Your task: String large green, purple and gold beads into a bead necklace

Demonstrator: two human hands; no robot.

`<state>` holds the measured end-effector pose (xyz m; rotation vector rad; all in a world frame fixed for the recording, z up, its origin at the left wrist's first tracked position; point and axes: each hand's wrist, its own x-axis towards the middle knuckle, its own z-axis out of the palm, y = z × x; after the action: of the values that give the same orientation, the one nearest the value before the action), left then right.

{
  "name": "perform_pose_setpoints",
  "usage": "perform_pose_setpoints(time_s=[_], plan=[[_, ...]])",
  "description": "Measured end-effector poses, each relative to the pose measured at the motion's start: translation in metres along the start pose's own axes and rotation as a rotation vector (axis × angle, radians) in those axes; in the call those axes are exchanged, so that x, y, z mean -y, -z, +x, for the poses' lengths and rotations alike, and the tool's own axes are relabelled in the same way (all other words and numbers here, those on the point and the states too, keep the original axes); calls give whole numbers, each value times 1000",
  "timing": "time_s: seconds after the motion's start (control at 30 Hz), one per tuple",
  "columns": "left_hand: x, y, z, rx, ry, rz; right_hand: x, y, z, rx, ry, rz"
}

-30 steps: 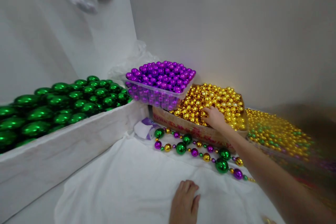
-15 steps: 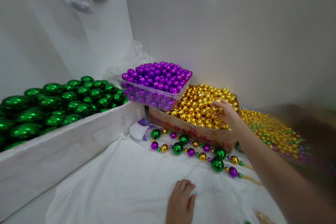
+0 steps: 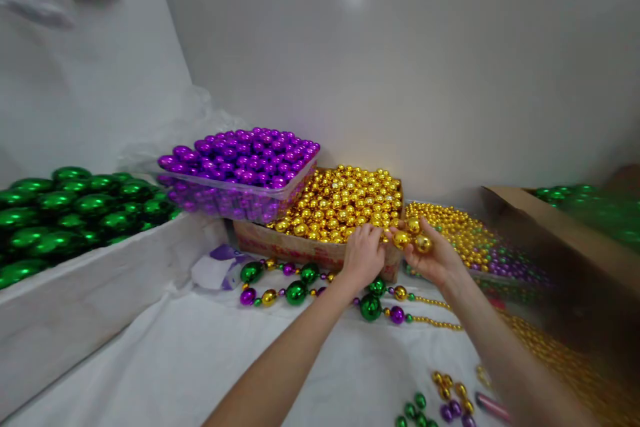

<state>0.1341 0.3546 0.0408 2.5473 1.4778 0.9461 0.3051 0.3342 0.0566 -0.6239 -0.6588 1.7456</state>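
Observation:
My right hand (image 3: 434, 259) holds a few shiny gold beads (image 3: 401, 239) in its fingers, just past the front right corner of the cardboard box (image 3: 320, 250). Close beside it, my left hand (image 3: 364, 255) is closed at the box's front edge, its fingertips hidden, so what it grips is unclear. Round gold beads (image 3: 345, 200) are heaped in that box. Below both hands a bead necklace (image 3: 296, 293) of green, purple and gold balls lies in a long loop on the white cloth (image 3: 200, 360); my left wrist covers part of it.
A clear plastic tub of purple beads (image 3: 250, 157) rests on the box's left end. Green balls (image 3: 65, 210) fill a white trough (image 3: 100, 280) at left. Small mixed beads (image 3: 450, 227) and a carton (image 3: 520, 213) stand right. Loose green beads (image 3: 420, 401) lie in front.
My right hand has drawn back from the gold heap with beads in its fingers. The left hand has risen from the cloth to the box edge beside it. The view has turned right.

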Motion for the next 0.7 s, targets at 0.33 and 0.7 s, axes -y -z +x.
perform_pose_setpoints(time_s=[0.33, 0.7], plan=[[8, -17, 49, 326, -5, 53, 5, 49, -63, -25, 3, 136], [-5, -38, 76, 277, 123, 15, -12, 64, -74, 12, -43, 220]])
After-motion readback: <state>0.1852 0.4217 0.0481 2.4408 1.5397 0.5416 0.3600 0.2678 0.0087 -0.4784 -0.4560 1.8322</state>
